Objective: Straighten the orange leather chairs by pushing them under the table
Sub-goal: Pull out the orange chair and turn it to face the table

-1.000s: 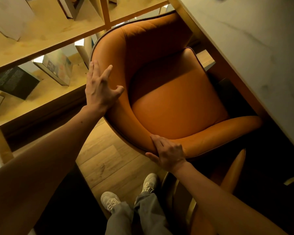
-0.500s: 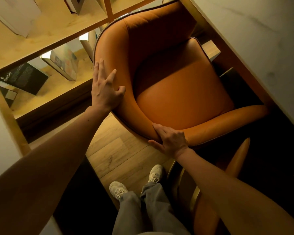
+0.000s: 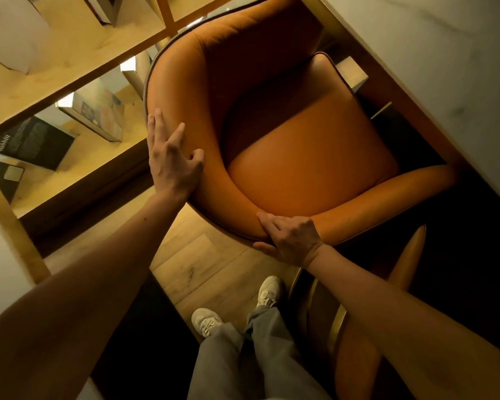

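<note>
An orange leather chair with a curved backrest fills the middle of the head view, its seat front reaching the edge of the pale marble-look table at the upper right. My left hand lies flat against the outside of the backrest on its left, fingers spread along the rim. My right hand grips the backrest's rounded rim at the near side, thumb underneath. A second orange chair shows partly at the lower right, under my right forearm.
A wooden shelf unit with several books stands close on the left, next to the chair back. Light wood flooring runs between shelf and chairs. My legs and pale shoes stand just behind the chair.
The chair has shifted up and right in the view, toward the table, with both hands staying on its backrest. My feet have stepped forward after it.
</note>
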